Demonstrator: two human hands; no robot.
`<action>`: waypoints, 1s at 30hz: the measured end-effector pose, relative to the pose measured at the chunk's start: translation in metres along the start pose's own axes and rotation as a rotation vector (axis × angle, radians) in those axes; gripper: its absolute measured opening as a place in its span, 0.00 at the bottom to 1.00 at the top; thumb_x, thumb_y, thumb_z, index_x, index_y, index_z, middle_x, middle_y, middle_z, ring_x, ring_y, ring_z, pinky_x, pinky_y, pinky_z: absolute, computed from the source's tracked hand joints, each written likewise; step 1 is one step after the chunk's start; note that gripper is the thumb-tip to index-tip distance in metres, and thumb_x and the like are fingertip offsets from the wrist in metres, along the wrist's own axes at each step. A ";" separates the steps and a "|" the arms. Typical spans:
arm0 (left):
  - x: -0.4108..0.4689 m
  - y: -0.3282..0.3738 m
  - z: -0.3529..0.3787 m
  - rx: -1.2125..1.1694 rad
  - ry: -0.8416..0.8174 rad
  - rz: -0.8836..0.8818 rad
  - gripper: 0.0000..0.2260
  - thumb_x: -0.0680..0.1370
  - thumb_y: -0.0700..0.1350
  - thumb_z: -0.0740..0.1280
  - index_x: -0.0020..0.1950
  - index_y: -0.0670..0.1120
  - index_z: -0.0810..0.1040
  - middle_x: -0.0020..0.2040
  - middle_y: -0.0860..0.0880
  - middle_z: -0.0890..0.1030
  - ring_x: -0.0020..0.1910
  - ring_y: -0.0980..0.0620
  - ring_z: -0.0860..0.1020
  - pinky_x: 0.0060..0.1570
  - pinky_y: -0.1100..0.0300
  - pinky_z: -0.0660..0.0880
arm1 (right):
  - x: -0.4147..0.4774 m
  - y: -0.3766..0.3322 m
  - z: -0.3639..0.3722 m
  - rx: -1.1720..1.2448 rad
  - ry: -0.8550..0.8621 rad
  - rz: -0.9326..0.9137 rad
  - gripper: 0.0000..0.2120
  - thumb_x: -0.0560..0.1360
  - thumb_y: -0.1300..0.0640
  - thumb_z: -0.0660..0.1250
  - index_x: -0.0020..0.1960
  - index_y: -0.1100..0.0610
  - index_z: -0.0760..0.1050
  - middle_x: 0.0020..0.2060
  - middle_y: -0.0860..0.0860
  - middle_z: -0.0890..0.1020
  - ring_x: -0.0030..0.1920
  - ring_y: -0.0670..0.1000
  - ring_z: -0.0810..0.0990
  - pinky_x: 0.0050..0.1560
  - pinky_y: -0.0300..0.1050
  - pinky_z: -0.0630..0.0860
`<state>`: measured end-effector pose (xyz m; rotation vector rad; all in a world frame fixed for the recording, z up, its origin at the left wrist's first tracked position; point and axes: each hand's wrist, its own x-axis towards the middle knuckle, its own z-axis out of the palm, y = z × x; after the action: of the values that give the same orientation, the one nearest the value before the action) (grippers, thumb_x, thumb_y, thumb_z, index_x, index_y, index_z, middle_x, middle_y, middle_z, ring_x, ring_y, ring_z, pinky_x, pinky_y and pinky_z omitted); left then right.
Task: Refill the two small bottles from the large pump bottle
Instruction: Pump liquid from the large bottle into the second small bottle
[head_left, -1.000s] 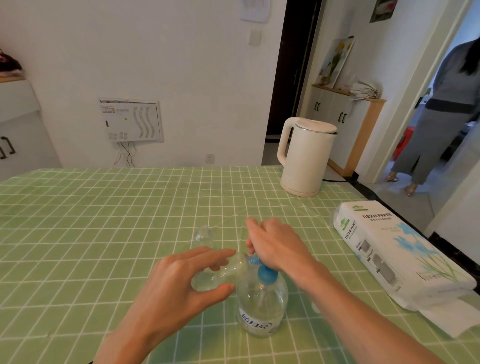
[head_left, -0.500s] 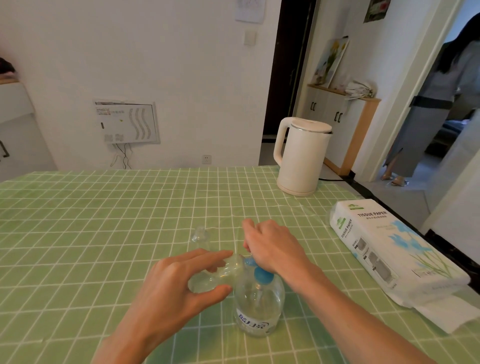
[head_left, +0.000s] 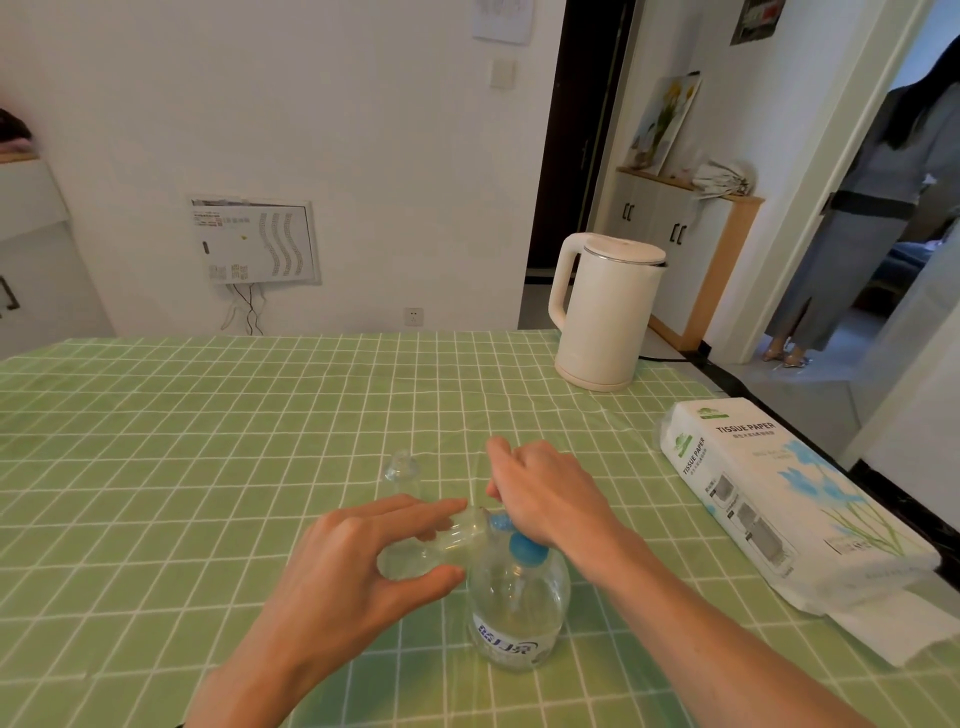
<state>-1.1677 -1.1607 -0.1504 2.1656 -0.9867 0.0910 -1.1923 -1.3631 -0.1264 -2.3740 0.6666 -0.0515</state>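
Observation:
A large clear pump bottle (head_left: 514, 608) with a blue pump top and a blue-lettered label stands on the green checked tablecloth near me. My right hand (head_left: 545, 493) rests on top of its pump head, fingers curled over it. My left hand (head_left: 353, 566) holds a small clear bottle (head_left: 441, 543) tilted on its side, its mouth against the pump's nozzle. A second small clear bottle (head_left: 401, 470) stands upright on the cloth just behind my left hand.
A white electric kettle (head_left: 602, 312) stands at the table's far right. A pack of tissue paper (head_left: 769, 493) lies along the right edge with a loose sheet under it. A person stands in the doorway at right. The table (head_left: 156, 441) stretches left.
My hands and the bottles stay in the same hold; only the head camera has shifted slightly. The person in the doorway has moved a little.

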 end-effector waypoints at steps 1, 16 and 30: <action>0.000 0.000 0.000 0.002 -0.001 0.000 0.22 0.70 0.60 0.77 0.65 0.65 0.82 0.48 0.68 0.84 0.52 0.70 0.81 0.53 0.73 0.75 | 0.000 -0.001 -0.001 -0.012 0.001 -0.008 0.29 0.85 0.39 0.49 0.51 0.57 0.82 0.51 0.54 0.86 0.51 0.57 0.85 0.64 0.58 0.78; 0.000 0.000 0.001 0.007 0.000 -0.007 0.22 0.71 0.60 0.77 0.64 0.68 0.81 0.48 0.69 0.84 0.52 0.70 0.82 0.54 0.71 0.77 | 0.001 0.003 0.002 -0.083 0.044 -0.057 0.24 0.85 0.47 0.56 0.41 0.61 0.81 0.26 0.48 0.69 0.28 0.51 0.67 0.38 0.49 0.69; 0.000 -0.003 0.004 -0.024 0.004 0.010 0.20 0.72 0.56 0.80 0.64 0.62 0.84 0.55 0.66 0.79 0.57 0.65 0.79 0.54 0.68 0.75 | 0.004 0.003 0.002 -0.105 0.109 -0.111 0.23 0.83 0.47 0.57 0.32 0.55 0.68 0.31 0.51 0.73 0.41 0.57 0.72 0.46 0.53 0.72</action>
<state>-1.1669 -1.1616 -0.1549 2.1381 -0.9913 0.0873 -1.1902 -1.3655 -0.1307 -2.5224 0.6011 -0.1997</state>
